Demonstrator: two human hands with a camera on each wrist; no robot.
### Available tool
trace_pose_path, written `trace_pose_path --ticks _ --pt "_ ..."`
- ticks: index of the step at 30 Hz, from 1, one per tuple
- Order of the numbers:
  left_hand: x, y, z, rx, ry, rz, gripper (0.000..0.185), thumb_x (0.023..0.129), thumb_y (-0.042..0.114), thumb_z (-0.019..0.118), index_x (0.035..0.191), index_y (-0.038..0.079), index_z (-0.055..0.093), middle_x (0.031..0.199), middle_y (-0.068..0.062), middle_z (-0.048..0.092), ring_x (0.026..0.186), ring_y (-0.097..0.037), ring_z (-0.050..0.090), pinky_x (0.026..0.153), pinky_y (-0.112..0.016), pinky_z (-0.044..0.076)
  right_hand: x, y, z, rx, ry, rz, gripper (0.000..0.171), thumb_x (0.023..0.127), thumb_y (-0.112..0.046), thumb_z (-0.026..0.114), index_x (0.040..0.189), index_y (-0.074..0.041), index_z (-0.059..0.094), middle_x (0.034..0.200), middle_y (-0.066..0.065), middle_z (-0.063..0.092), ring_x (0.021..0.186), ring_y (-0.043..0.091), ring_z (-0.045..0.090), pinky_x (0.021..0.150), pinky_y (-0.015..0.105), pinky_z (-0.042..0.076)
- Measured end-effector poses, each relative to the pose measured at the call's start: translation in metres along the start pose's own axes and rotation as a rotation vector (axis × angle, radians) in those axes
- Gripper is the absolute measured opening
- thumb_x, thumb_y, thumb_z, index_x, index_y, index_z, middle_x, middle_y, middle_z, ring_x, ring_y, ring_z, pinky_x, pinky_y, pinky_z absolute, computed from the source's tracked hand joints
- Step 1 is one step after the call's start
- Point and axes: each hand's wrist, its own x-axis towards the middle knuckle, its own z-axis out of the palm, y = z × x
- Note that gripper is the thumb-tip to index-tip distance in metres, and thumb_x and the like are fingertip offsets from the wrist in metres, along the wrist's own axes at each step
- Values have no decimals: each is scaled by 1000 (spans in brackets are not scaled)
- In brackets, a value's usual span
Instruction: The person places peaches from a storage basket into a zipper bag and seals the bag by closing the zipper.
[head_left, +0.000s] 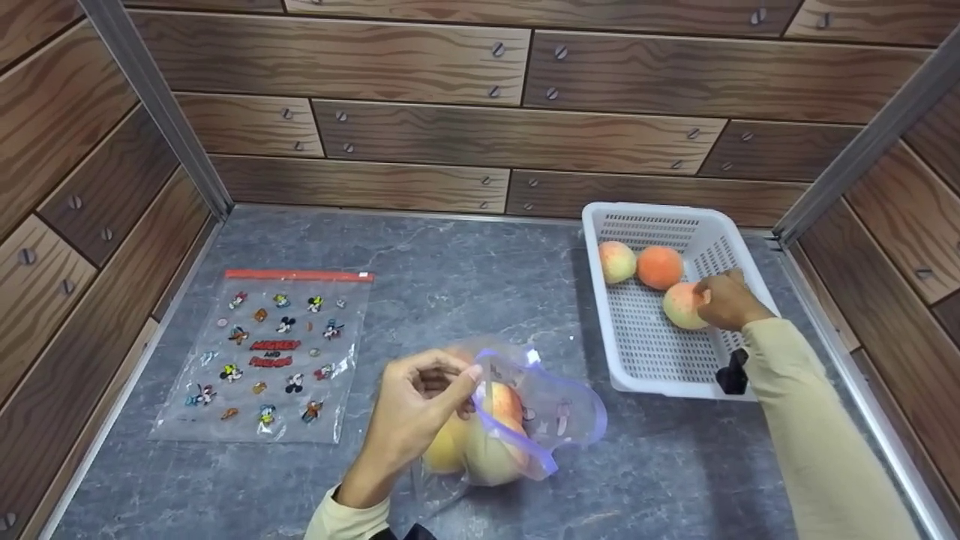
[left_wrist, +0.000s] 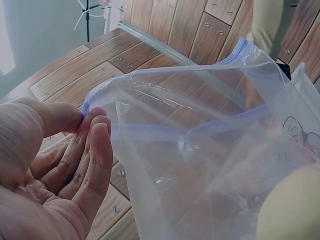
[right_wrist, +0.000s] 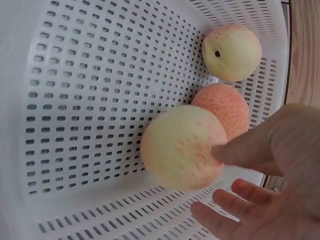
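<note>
- Peach (head_left: 682,306) nearest our right hand (head_left: 729,301) lies in the white basket (head_left: 651,358), right of centre in the head view; the thumb presses its side and the other fingers spread loosely beneath it, so we touch it but do not yet clasp it.
- We see two more peaches behind it toward the basket's far wall: an orange-red one (head_left: 660,267) just beside it and a pale one (head_left: 616,261) further left, all three close together.
- We find the basket's near half bare, its perforated floor open toward the lower edge of its rim.
- We hold the clear zip bag (head_left: 525,420) at lower centre with our left hand (head_left: 417,405), thumb and fingertips pinching its blue-edged mouth; the mouth gapes wide toward the right.
- We can see fruit (head_left: 480,442) already inside that bag, resting on the grey tabletop (head_left: 465,277).
- Between the bag and the basket's near-left corner runs a narrow strip of bare tabletop.
- We see a flat cartoon-printed bag with a red strip (head_left: 274,356) lying at left, well apart from both hands.
- Wood-patterned walls close the table on three sides; the right wall stands just beside the basket.
- Our right forearm in a beige sleeve (head_left: 810,420) crosses the basket's near-right corner.
</note>
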Motion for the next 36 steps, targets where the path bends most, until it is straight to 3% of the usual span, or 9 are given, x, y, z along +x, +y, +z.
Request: trace_pose_path --ticks 3,6,11,17,23,26,30,33,36 --pt "0 0 0 -8 -3 8 11 91 2 72 87 -8 69 76 -15 70 59 -15 66 55 -33 60 0 -2 1 51 -11 -2 34 82 -1 60 106 23 64 106 40 64 98 54 55 87 61 48" --pt "0 -1 0 -7 -1 14 11 91 1 72 87 -8 69 75 -15 70 59 -16 66 55 -34 60 0 -5 2 95 -31 4 28 81 1 61 103 18 67 108 38 65 100 51 60 84 58 51" --pt "-1 -1 0 5 0 15 11 91 2 72 87 -7 70 75 -15 71 59 -16 66 55 -34 60 0 -8 6 105 25 4 15 81 1 71 89 13 66 91 28 67 84 40 62 72 47 51" --pt "-1 -2 -1 8 0 16 10 91 2 72 87 -7 69 76 -16 71 59 -16 67 56 -34 61 0 -10 10 137 -2 52 40 78 -5 82 104 16 58 91 28 64 83 39 62 72 47 52" --pt "0 -1 -1 13 -5 14 10 91 2 72 87 -7 69 76 -16 71 60 -16 67 56 -35 61 -3 -10 9 134 -127 53 64 75 -7 84 123 21 51 112 44 55 105 57 55 91 64 48" --pt "0 -2 -1 14 -4 14 11 91 2 72 88 -7 69 76 -15 71 60 -16 67 56 -35 61 -6 -11 9 133 -203 62 74 75 -11 85 131 19 47 120 47 52 112 60 52 95 65 46" --pt "0 -2 -1 3 -6 14 11 91 2 72 87 -8 69 75 -15 70 59 -16 66 56 -34 61 -7 -13 11 171 -279 100 74 77 -13 85 133 18 47 108 38 58 89 43 63 78 49 56" --pt "-1 -2 -1 -11 -9 16 11 91 1 71 87 -8 69 75 -16 70 59 -15 66 56 -34 60 -8 -13 13 186 -289 107 68 77 -14 85 127 18 52 95 22 60 74 24 57 64 33 51" --pt "0 -2 -1 -13 -13 15 11 91 2 71 87 -8 69 75 -15 70 59 -15 66 56 -33 60 -8 -14 12 167 -268 84 64 76 -15 86 121 18 55 89 17 59 74 21 54 63 31 47"
